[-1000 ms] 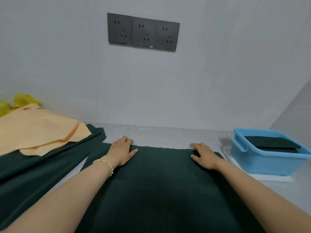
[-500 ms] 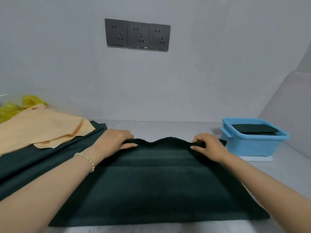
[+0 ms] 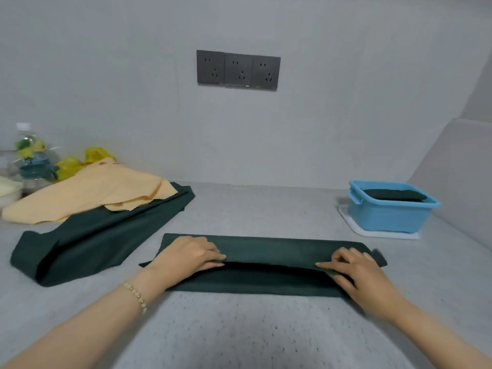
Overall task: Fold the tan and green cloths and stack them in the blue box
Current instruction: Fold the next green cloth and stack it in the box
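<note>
Green cloth [image 3: 269,250] folded in half, left of blue box [image 3: 386,219]. Left hand [image 3: 190,258] and right hand [image 3: 358,271] pinch the top layer's near edge, fingers curled.

Plain grey wall [image 3: 346,102], triple dark socket panel [image 3: 238,70], speckled grey countertop [image 3: 253,209], even soft light

Bare counter [image 3: 266,209] runs open toward twelve o'clock; the blue box [image 3: 386,219] blocks two o'clock. A cloth pile [image 3: 93,235] fills ten o'clock.
</note>
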The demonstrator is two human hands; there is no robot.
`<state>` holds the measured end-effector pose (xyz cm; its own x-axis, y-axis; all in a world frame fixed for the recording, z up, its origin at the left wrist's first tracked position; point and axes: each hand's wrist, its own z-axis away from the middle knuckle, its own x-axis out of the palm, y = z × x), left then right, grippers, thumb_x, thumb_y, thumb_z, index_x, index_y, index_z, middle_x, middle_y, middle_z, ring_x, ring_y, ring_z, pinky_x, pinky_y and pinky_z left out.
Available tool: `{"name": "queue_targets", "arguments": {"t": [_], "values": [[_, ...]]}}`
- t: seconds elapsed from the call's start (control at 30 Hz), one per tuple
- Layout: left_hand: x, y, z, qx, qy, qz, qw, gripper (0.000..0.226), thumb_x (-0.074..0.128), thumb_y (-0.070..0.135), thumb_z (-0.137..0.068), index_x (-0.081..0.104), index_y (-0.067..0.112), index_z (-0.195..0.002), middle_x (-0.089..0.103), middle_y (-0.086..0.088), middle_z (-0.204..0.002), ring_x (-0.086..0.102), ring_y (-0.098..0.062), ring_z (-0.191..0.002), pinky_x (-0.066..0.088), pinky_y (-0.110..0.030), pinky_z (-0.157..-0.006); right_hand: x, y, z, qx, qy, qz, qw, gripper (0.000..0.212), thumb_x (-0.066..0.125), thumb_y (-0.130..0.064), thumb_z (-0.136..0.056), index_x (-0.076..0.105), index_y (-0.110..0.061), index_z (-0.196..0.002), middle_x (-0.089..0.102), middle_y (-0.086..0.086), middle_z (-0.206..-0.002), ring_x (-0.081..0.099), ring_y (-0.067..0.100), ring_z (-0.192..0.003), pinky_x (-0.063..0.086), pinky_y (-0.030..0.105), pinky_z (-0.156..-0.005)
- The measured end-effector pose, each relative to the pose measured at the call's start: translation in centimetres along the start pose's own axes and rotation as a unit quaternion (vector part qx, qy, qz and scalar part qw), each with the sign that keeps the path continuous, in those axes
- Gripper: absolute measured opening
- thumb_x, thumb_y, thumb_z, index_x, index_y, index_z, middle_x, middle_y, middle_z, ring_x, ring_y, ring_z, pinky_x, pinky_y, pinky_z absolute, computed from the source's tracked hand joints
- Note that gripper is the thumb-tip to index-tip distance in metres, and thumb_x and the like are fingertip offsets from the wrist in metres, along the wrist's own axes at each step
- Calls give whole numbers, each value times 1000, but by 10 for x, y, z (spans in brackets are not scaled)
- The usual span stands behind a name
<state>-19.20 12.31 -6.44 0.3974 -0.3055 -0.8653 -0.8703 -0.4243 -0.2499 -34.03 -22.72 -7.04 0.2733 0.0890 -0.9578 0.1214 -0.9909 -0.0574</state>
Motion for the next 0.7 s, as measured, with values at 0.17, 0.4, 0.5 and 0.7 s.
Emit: {"name": "queue_targets", "arguments": {"t": [0.17, 0.4, 0.5, 0.7], "values": [[11, 13, 15, -98, -138, 47, 984, 44, 34, 51, -98, 44, 40, -139, 42, 21, -144, 45, -3, -126, 39, -22, -97, 18, -7, 24, 23, -13, 15, 1000, 39, 28, -45, -99, 37, -50, -137, 39, -26, -133, 33, -1, -119, 19, 15, -93], [13, 23, 24, -74, -128, 54, 988, 65, 8, 61, -88, 40, 42, -141, 44, 21, -142, 44, 0, -127, 39, -19, -97, 18, -14, 38, 3, -23, -11, 1000, 40, 34, -53, -94, 45, -49, -132, 39, -31, -133, 34, -5, -124, 13, 14, -106], [8, 26, 23, -58, -108, 42, 991, 59, 11, 57, -92, 44, 41, -139, 48, 19, -140, 51, -3, -122, 45, -21, -90, 15, -19, 35, 9, 7, -41, 999, 39, 41, -49, -93, 52, -43, -130, 49, -28, -128, 42, -3, -121, 17, 15, -105], [5, 32, 29, -104, -151, 123, 975, 72, 11, 77, -84, 46, 42, -137, 46, 24, -140, 42, 5, -124, 37, -19, -98, 15, -29, 13, -2, 10, -66, 998, 36, 39, -46, -95, 57, -39, -126, 50, -26, -130, 43, -3, -122, 19, 16, -107]]}}
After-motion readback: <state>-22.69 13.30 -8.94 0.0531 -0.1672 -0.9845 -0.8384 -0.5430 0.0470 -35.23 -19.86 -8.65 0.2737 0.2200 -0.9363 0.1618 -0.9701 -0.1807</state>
